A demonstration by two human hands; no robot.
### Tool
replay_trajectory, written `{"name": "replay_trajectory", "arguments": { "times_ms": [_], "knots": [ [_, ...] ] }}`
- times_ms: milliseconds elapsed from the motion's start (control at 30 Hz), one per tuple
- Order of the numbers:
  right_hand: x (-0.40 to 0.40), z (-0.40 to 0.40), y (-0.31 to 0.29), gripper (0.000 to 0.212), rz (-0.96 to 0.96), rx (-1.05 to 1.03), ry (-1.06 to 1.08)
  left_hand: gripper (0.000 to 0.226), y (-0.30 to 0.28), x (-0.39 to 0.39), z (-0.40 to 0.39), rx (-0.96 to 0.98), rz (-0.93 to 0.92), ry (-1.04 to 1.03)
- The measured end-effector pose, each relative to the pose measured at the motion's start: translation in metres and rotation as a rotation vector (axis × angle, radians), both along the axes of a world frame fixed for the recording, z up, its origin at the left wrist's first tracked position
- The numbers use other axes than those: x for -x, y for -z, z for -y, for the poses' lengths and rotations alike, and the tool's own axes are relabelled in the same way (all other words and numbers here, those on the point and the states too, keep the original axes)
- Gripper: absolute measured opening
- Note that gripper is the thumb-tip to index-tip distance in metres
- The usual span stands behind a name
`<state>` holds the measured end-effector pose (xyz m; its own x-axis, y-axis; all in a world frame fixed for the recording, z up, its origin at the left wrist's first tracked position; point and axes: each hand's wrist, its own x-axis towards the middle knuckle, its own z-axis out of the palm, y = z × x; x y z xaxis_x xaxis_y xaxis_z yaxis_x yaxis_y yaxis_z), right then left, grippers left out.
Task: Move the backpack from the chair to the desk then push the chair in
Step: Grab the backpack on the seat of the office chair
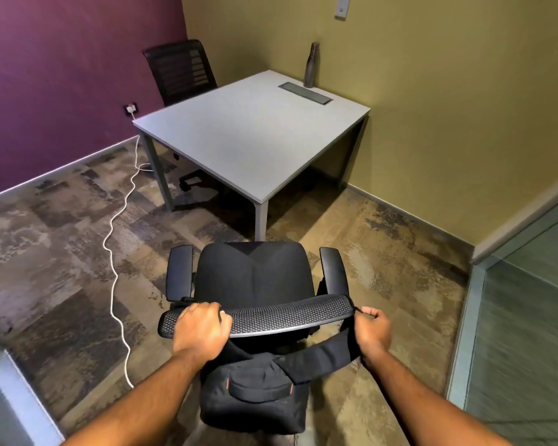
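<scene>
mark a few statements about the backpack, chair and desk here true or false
1. The backpack hangs behind the backrest of the near chair. True.
2. The backpack lies on the desk. False: it is at the chair.
3. The right hand holds a backpack strap. True.
4. The left hand is on the bottle. False: it grips the backrest's top edge.
5. The near chair is pushed under the desk. False: it stands clear of it.
</scene>
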<state>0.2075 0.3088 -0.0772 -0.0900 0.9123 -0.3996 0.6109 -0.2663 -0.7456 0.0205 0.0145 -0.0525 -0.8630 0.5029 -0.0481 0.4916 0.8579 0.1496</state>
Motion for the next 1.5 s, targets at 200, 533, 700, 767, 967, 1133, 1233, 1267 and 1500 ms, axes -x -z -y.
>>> {"name": "replay_trajectory", "arguments": {
  "times_ms": [200,533,700,767,967,1133,1233,1267,1500],
  "knots": [
    [0.002,-0.001,0.040,0.020,0.076,0.105,-0.140,0.044,-0.004,-0.001,-0.001,0.013,0.001,0.001],
    [0.033,0.063,0.021,0.051,0.503,0.085,-0.821,0.049,-0.003,0.001,0.001,-0.027,-0.016,0.029],
    [0.061,0.110,0.015,0.037,0.521,0.108,-1.196,0.044,-0.003,0.000,0.001,-0.020,-0.007,0.028],
    [0.067,0.126,0.018,0.027,0.494,0.171,-1.294,0.042,-0.002,0.000,0.001,-0.027,-0.006,0.027],
    [0.064,0.157,0.035,0.035,0.526,0.219,-1.467,0.036,0.002,0.001,0.002,-0.043,-0.024,0.035],
    [0.053,0.167,0.040,0.042,0.636,0.183,-1.651,0.036,0.003,0.000,0.004,-0.072,-0.033,0.054],
    [0.050,0.172,0.039,0.047,0.627,0.113,-1.648,0.037,0.003,0.002,0.005,-0.103,-0.019,0.073],
    [0.049,0.173,0.038,0.050,0.620,0.074,-1.636,0.038,0.003,0.005,0.005,-0.114,-0.013,0.089],
    [0.036,0.176,0.029,0.060,0.521,-0.064,-1.532,0.029,-0.003,0.021,0.013,-0.070,0.112,0.084]
  ]
}}
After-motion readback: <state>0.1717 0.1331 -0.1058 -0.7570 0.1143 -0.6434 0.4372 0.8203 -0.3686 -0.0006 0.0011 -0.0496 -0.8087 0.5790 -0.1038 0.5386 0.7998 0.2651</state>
